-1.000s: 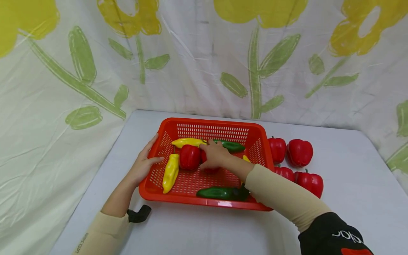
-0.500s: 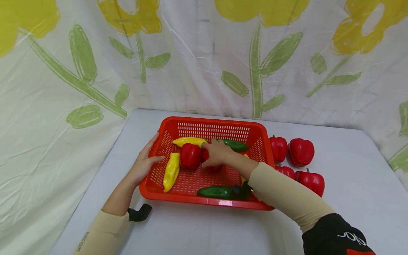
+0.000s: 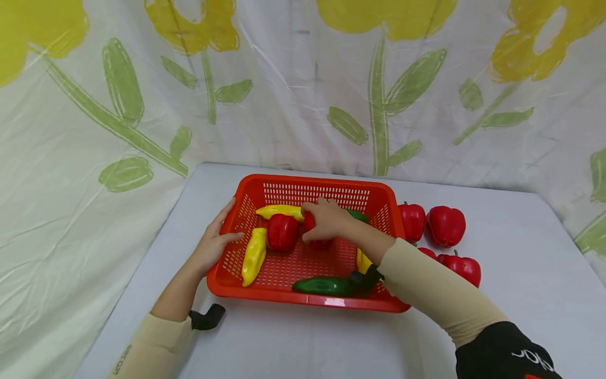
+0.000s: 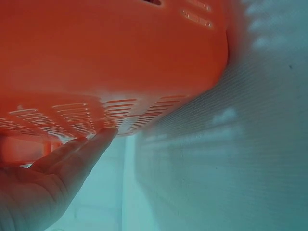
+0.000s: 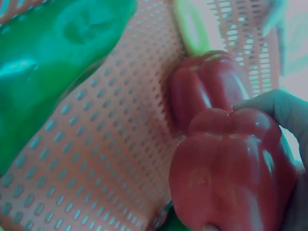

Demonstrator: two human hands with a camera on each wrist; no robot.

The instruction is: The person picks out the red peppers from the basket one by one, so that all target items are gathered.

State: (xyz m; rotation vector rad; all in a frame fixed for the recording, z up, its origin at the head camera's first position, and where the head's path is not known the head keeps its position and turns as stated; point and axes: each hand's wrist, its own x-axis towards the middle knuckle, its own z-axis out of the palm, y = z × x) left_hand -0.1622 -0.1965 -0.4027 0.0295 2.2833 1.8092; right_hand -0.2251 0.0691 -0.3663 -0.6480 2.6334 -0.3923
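A red plastic basket (image 3: 303, 299) stands in the head view. My left hand (image 3: 214, 246) holds its left side, thumb over the rim and fingers along the outer wall; the left wrist view shows the fingers (image 4: 79, 154) against the slotted side. Inside the basket, my right hand (image 3: 330, 219) grips a red bell pepper (image 5: 231, 178), partly covered by the hand from above. Left of it lies another red bell pepper (image 3: 283, 232). Around them are long yellow peppers (image 3: 254, 257) at the left, back and right, and green peppers (image 3: 326, 286) at the front and back.
Several red bell peppers (image 3: 446, 226) lie on the white table (image 3: 516, 263) just right of the basket, partly behind the right forearm. A cloth with painted flowers (image 3: 293, 105) hangs behind the table. Black wrist mounts (image 3: 208, 317) stick out by both forearms.
My right hand has shifted a little to the right with the red bell pepper, widening the gap to the other one. The left hand keeps its hold on the basket.
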